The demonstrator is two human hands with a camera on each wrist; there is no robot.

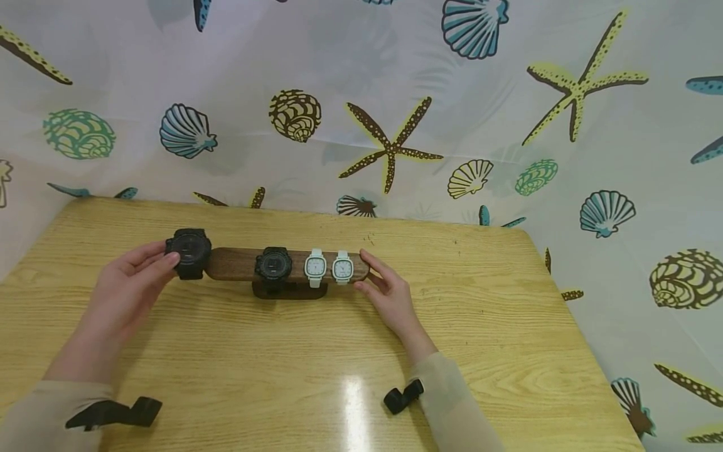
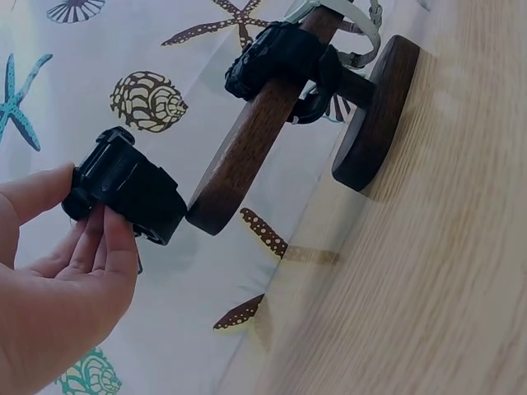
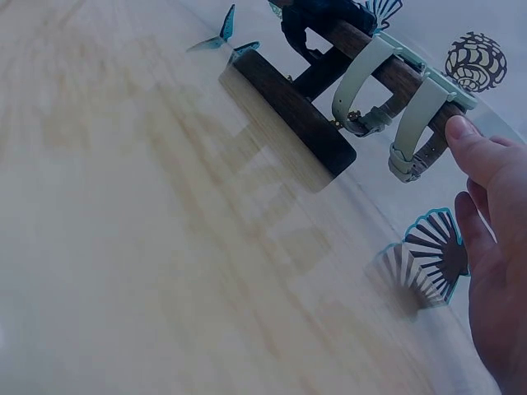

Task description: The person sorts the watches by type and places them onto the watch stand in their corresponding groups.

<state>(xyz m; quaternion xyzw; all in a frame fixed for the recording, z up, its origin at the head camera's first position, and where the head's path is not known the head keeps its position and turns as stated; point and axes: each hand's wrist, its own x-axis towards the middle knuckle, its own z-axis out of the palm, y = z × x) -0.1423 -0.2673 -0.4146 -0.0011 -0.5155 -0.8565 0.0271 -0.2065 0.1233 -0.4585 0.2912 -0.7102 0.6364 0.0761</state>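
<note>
My left hand (image 1: 127, 285) pinches a black wristwatch (image 1: 191, 253) between thumb and fingers, its dial up. In the left wrist view this watch's closed strap (image 2: 160, 206) is right at the left end of a dark wooden bar (image 2: 247, 160) on a watch stand. Farther along the bar sits a second black wristwatch (image 1: 273, 265). Two pale green watches (image 1: 315, 267) with squarish dials are strapped side by side toward its right end. There my right hand (image 1: 392, 298) holds the bar's tip between thumb and fingers.
The stand's dark base (image 1: 307, 291) is on a light wooden table (image 1: 282, 364). Behind and to the right of the table hangs a white cloth (image 1: 237, 81) printed with shells and starfish. Black camera mounts (image 1: 403, 397) are strapped over both sleeves.
</note>
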